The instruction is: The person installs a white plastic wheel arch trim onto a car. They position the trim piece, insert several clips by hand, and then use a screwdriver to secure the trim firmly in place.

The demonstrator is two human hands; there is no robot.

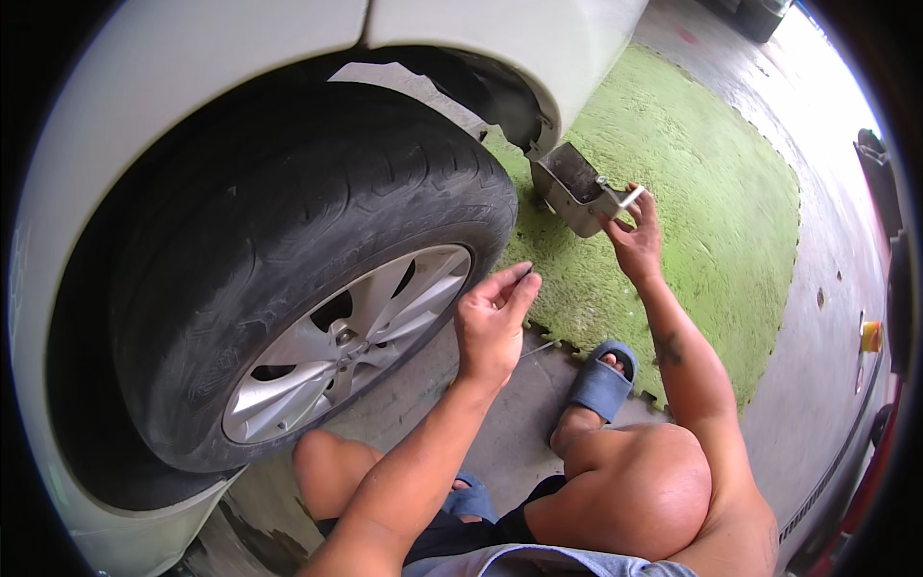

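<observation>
My right hand (637, 238) is closed on the outer end of a grey, box-shaped part (583, 213), with fingers and thumb around its pale projecting edge. The part is hollow, with a dark inside, and its far end is right by the lower corner of the white car body (562, 82), behind the wheel; whether they touch I cannot tell. Nearer to me, my left hand (492, 327) is raised beside the tire (327, 202), thumb and forefinger pinched together. A tiny dark spot shows between those fingertips, too small to name.
A silver alloy rim (356, 332) fills the tire's face under the wheel arch. Green foam matting (711, 212) covers the floor beyond my feet, which wear blue slides (604, 383). At the far right stands a red object (873, 471), near a small yellow one (871, 337).
</observation>
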